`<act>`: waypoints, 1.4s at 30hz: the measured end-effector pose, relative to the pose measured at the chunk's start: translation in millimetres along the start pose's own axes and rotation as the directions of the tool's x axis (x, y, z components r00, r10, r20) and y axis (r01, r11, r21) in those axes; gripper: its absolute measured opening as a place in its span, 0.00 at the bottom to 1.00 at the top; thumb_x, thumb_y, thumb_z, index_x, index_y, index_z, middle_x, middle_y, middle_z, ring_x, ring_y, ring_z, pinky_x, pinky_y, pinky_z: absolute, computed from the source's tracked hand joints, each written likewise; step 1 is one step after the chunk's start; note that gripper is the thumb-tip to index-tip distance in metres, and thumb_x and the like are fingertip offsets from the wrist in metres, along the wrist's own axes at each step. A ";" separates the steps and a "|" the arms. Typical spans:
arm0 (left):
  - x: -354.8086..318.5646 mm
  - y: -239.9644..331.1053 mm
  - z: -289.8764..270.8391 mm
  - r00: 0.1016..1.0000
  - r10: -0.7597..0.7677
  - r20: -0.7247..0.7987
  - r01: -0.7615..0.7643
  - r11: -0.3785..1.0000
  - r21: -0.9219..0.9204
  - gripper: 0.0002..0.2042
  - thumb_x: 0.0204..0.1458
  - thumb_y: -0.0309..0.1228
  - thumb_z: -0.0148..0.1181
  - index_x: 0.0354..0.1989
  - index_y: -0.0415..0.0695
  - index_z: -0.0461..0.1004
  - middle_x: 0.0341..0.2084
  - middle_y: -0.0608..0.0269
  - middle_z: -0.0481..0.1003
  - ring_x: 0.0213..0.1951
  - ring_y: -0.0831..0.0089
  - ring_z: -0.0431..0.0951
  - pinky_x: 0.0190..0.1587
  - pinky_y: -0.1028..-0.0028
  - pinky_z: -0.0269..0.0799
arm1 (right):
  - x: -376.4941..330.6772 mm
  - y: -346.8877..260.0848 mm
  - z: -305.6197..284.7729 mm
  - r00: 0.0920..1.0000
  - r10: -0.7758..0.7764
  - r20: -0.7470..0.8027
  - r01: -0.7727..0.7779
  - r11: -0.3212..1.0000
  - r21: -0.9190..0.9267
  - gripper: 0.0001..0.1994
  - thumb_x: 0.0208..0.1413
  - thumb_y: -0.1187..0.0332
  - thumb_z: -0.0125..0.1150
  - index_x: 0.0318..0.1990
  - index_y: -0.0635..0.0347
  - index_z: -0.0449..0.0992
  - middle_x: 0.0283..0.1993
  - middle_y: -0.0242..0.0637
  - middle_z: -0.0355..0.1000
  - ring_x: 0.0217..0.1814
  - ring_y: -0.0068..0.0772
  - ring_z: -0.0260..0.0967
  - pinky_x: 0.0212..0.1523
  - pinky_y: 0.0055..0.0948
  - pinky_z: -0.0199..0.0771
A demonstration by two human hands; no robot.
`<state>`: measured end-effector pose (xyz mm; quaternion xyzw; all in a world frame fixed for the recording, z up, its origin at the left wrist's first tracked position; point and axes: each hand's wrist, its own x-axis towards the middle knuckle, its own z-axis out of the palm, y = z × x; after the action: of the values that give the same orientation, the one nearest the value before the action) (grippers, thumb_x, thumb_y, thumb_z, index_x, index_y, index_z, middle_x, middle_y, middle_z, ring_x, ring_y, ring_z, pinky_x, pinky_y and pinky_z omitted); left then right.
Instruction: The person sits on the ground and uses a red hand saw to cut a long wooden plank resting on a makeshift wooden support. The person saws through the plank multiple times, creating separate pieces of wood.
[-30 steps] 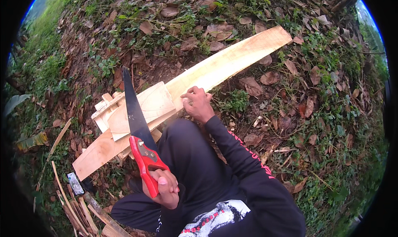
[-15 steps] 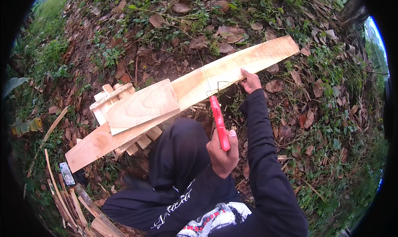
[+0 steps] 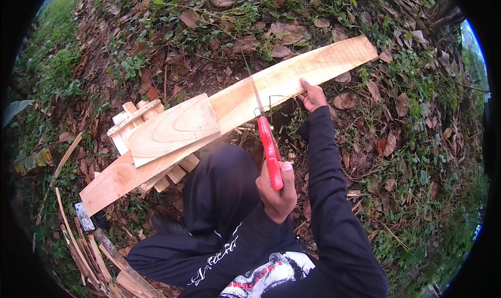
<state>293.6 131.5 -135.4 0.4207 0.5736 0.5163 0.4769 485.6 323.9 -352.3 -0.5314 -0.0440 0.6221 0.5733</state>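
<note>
My left hand is closed around the red handle of a hand saw. The saw's narrow blade points away from me and crosses the long pale plank; whether its teeth touch the wood I cannot tell. A thin bent wire-like shape shows beside the handle's front end. Farther right, my right hand grips the plank's near edge, its thumb on top and the other fingers partly hidden below. A shorter board with curved grain lies on the plank's left part.
Several wood pieces are stacked under the boards. Split sticks lie at the lower left, near a small rectangular object by the plank's left end. My bent knee is close to the near edge. Dry leaves and weeds cover the slope around.
The saw has shifted slightly left and turned, so more of its blade's flat side shows. My right hand keeps its grip on the plank, and the whole view has moved a little.
</note>
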 end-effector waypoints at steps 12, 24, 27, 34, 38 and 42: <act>-24.1 3.8 8.6 1.000 -0.019 0.019 0.017 0.997 0.080 0.08 0.55 0.29 0.55 0.30 0.37 0.68 0.15 0.56 0.69 0.17 0.64 0.72 0.24 0.69 0.66 | -9.1 -1.4 0.5 0.999 -0.032 -0.030 0.031 0.999 -0.039 0.14 0.57 0.70 0.62 0.49 0.65 0.71 0.43 0.40 0.76 0.41 0.35 0.77 0.38 0.36 0.80; -15.0 1.5 -9.0 0.999 0.052 -0.017 -0.050 0.994 0.102 0.08 0.55 0.30 0.55 0.31 0.36 0.69 0.15 0.57 0.68 0.17 0.65 0.71 0.23 0.69 0.66 | -27.2 -7.0 3.9 0.997 -0.051 -0.055 0.048 0.997 -0.053 0.15 0.57 0.69 0.62 0.49 0.66 0.71 0.43 0.39 0.75 0.39 0.36 0.77 0.39 0.37 0.80; 1.6 4.6 -8.4 1.000 -0.018 -0.002 0.018 0.999 0.042 0.08 0.55 0.30 0.55 0.32 0.37 0.69 0.15 0.56 0.70 0.17 0.65 0.73 0.24 0.69 0.66 | -24.2 -6.5 13.3 0.996 -0.076 -0.050 0.074 0.997 -0.029 0.15 0.56 0.69 0.63 0.49 0.65 0.71 0.43 0.38 0.75 0.41 0.35 0.76 0.39 0.37 0.78; 0.5 -7.3 -13.7 0.999 0.021 -0.027 -0.018 0.996 0.090 0.08 0.56 0.30 0.55 0.31 0.36 0.69 0.14 0.55 0.69 0.16 0.60 0.72 0.22 0.68 0.65 | -22.9 7.6 16.1 0.998 -0.037 -0.042 0.036 0.999 -0.032 0.15 0.57 0.70 0.62 0.49 0.64 0.70 0.44 0.38 0.75 0.42 0.34 0.76 0.39 0.33 0.79; 19.2 -8.6 -11.0 0.992 0.119 -0.053 -0.112 0.987 0.116 0.09 0.55 0.30 0.55 0.28 0.37 0.67 0.13 0.54 0.68 0.15 0.58 0.72 0.21 0.65 0.64 | -17.4 3.3 12.2 0.996 -0.076 -0.036 0.075 0.997 -0.024 0.16 0.56 0.70 0.63 0.49 0.65 0.70 0.44 0.39 0.75 0.41 0.35 0.76 0.37 0.34 0.79; 52.5 -14.4 -19.1 0.986 0.144 -0.079 -0.130 0.978 0.163 0.10 0.54 0.30 0.55 0.25 0.39 0.66 0.12 0.54 0.67 0.15 0.57 0.72 0.21 0.63 0.64 | -19.5 8.7 21.9 0.998 -0.056 -0.032 0.055 0.998 -0.014 0.16 0.56 0.71 0.62 0.50 0.68 0.69 0.43 0.42 0.75 0.41 0.37 0.77 0.38 0.37 0.81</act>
<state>264.9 177.4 -155.5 0.4717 0.6034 0.5196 0.3788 459.9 318.2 -336.7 -0.5437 -0.0536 0.5970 0.5874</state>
